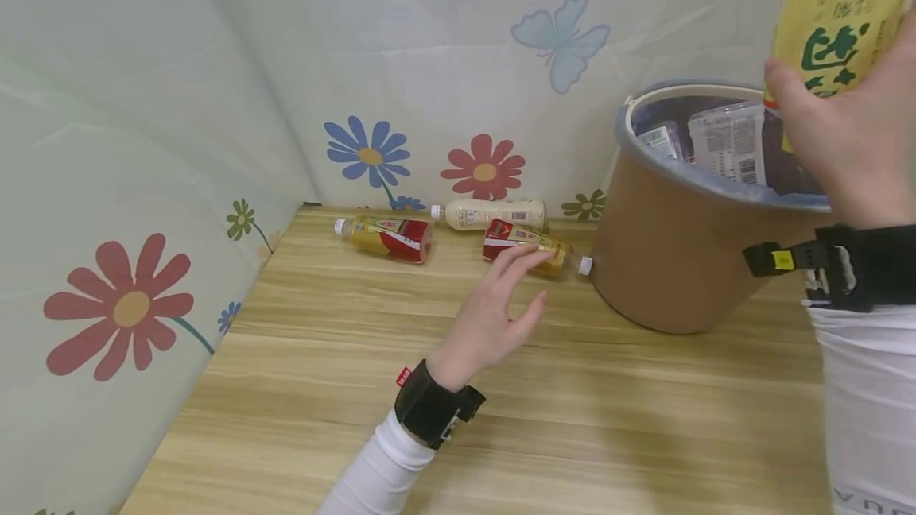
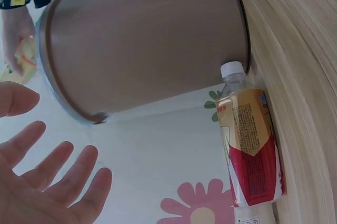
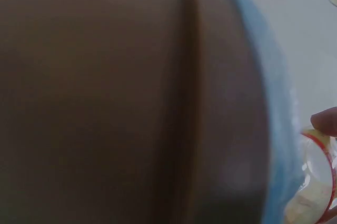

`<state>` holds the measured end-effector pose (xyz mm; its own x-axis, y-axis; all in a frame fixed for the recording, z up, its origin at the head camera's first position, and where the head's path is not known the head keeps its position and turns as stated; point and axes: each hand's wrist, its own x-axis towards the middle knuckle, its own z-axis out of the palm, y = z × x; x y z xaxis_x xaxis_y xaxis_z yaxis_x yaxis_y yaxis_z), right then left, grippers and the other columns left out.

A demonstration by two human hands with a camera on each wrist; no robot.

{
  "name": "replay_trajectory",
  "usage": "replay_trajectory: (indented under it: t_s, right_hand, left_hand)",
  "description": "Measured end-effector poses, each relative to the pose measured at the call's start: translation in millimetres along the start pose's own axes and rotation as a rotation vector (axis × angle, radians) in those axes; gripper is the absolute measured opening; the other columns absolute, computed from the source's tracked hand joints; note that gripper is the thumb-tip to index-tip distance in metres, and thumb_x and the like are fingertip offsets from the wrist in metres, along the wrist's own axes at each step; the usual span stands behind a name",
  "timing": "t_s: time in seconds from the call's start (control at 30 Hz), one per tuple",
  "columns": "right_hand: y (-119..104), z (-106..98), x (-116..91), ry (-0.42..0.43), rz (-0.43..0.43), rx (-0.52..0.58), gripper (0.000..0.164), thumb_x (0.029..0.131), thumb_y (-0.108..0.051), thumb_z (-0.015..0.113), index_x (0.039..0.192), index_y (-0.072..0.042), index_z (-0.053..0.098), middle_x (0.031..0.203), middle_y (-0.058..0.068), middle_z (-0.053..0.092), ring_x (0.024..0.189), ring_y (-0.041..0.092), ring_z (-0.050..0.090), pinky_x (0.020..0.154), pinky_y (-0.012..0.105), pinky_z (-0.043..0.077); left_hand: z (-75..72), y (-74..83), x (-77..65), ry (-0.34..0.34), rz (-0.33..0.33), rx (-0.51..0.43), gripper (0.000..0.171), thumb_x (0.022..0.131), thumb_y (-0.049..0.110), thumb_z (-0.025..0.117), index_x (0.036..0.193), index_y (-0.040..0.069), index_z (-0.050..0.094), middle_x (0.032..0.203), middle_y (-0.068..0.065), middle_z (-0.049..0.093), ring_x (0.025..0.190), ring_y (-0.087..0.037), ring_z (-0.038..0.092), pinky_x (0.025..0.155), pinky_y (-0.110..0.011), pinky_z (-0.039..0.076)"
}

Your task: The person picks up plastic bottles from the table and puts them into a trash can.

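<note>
My right hand (image 1: 859,110) holds a yellow package (image 1: 823,14) printed with green characters, above the right side of a brown bin (image 1: 665,253). In the right wrist view the package (image 3: 310,203) shows a red edge, beside the bin's bluish liner (image 3: 279,129). My left hand (image 1: 494,320) hangs with its fingers spread and nothing in it. Its fingertips overlap a red-and-yellow labelled drink bottle (image 1: 525,245) in the head view; in the left wrist view the bottle (image 2: 250,145) lies apart from the hand, its white cap close to the bin's base.
Clear plastic containers (image 1: 730,141) lie inside the bin. A second red-and-yellow bottle (image 1: 390,238) and a pale cream bottle (image 1: 494,214) lie on the wooden table (image 1: 322,356) near its back edge. Behind hangs a white curtain (image 1: 429,46) with flowers and a butterfly.
</note>
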<state>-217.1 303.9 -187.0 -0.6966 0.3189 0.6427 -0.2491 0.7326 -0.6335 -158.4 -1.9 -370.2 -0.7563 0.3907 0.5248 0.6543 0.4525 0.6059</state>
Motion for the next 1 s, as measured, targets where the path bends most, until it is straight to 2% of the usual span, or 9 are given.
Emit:
replay_trajectory:
  t_s: [0.1, 0.2, 0.27, 0.4, 0.5, 0.6, 0.73, 0.87, 1.0]
  right_hand:
    - [11.0, 2.0, 1.9, 0.035, -0.086, -0.044, 0.078, 0.086, -0.035, 0.064, 0.154, -0.030, 0.027, 0.112, -0.031, 0.031, 0.092, -0.016, 0.037, 0.073, 0.009, 0.033]
    - [17.0, 2.2, 1.5, 0.031, -0.062, -0.069, 0.084, 0.084, -0.033, 0.067, 0.156, -0.030, 0.024, 0.118, -0.028, 0.035, 0.098, -0.013, 0.039, 0.076, 0.009, 0.033]
    - [18.4, 2.6, 0.0, 0.014, -0.033, -0.092, 0.088, 0.084, -0.034, 0.068, 0.158, -0.030, 0.020, 0.134, -0.021, 0.039, 0.113, -0.008, 0.043, 0.092, 0.011, 0.037]
    - [18.9, 5.8, -2.4, -0.008, -0.010, -0.094, 0.090, 0.087, -0.036, 0.067, 0.161, -0.028, 0.016, 0.160, -0.001, 0.028, 0.135, -0.004, 0.025, 0.114, 0.024, 0.026]
    - [18.4, 8.7, -2.9, -0.007, -0.002, -0.083, 0.086, 0.086, -0.034, 0.066, 0.159, -0.029, 0.020, 0.158, -0.001, 0.032, 0.127, -0.009, 0.022, 0.112, 0.023, 0.026]
    - [16.7, 10.2, -4.8, -0.023, 0.019, -0.103, 0.083, 0.086, -0.032, 0.064, 0.158, -0.028, 0.022, 0.157, 0.001, 0.033, 0.127, -0.008, 0.023, 0.111, 0.021, 0.027]
    - [16.8, 11.3, -7.0, -0.033, 0.041, -0.081, 0.081, 0.084, -0.029, 0.062, 0.157, -0.026, 0.026, 0.155, 0.000, 0.037, 0.127, -0.005, 0.028, 0.114, 0.027, 0.026]
    - [21.7, 12.7, -8.6, -0.020, 0.021, -0.064, 0.077, 0.084, -0.026, 0.060, 0.155, -0.025, 0.031, 0.152, -0.002, 0.040, 0.122, -0.007, 0.027, 0.113, 0.030, 0.025]
    - [25.1, 14.0, -11.8, -0.036, 0.031, -0.102, 0.075, 0.087, -0.026, 0.059, 0.156, -0.027, 0.029, 0.155, 0.003, 0.037, 0.132, 0.005, 0.033, 0.113, 0.033, 0.027]
  left_hand:
    - [-0.4, -1.0, -0.1, -0.001, -0.004, 0.008, 0.049, 0.097, 0.014, 0.063, 0.144, 0.010, 0.052, 0.151, -0.009, 0.049, 0.138, -0.024, 0.052, 0.112, -0.041, 0.048]
    - [-0.4, -2.3, 0.1, 0.000, -0.009, 0.013, 0.049, 0.096, 0.013, 0.063, 0.144, 0.010, 0.052, 0.151, -0.009, 0.048, 0.138, -0.024, 0.052, 0.112, -0.041, 0.049]
    - [-0.8, -3.1, 0.0, 0.002, -0.011, 0.018, 0.049, 0.096, 0.013, 0.063, 0.144, 0.011, 0.052, 0.151, -0.009, 0.048, 0.138, -0.024, 0.052, 0.111, -0.042, 0.049]
    - [-2.5, -4.6, 0.2, 0.009, -0.026, 0.022, 0.049, 0.096, 0.014, 0.063, 0.144, 0.012, 0.052, 0.152, -0.009, 0.047, 0.138, -0.025, 0.052, 0.111, -0.042, 0.049]
    - [-4.2, -5.0, 0.7, 0.013, -0.038, 0.021, 0.049, 0.096, 0.014, 0.063, 0.144, 0.012, 0.052, 0.153, -0.008, 0.047, 0.139, -0.024, 0.052, 0.112, -0.042, 0.049]
    - [-6.1, -5.1, 0.7, 0.016, -0.041, 0.020, 0.049, 0.096, 0.014, 0.063, 0.144, 0.011, 0.052, 0.153, -0.009, 0.046, 0.139, -0.025, 0.051, 0.113, -0.042, 0.048]
    - [-7.4, -5.3, 0.8, 0.018, -0.036, 0.019, 0.049, 0.097, 0.015, 0.063, 0.144, 0.011, 0.052, 0.153, -0.009, 0.047, 0.139, -0.025, 0.052, 0.113, -0.042, 0.048]
    - [-7.7, -5.9, 0.7, 0.018, -0.032, 0.015, 0.050, 0.096, 0.012, 0.064, 0.144, 0.009, 0.052, 0.152, -0.009, 0.047, 0.137, -0.025, 0.053, 0.112, -0.042, 0.048]
    - [-8.1, -7.4, 0.6, 0.021, -0.036, 0.020, 0.050, 0.095, 0.011, 0.065, 0.144, 0.009, 0.052, 0.151, -0.009, 0.048, 0.137, -0.025, 0.053, 0.112, -0.042, 0.048]
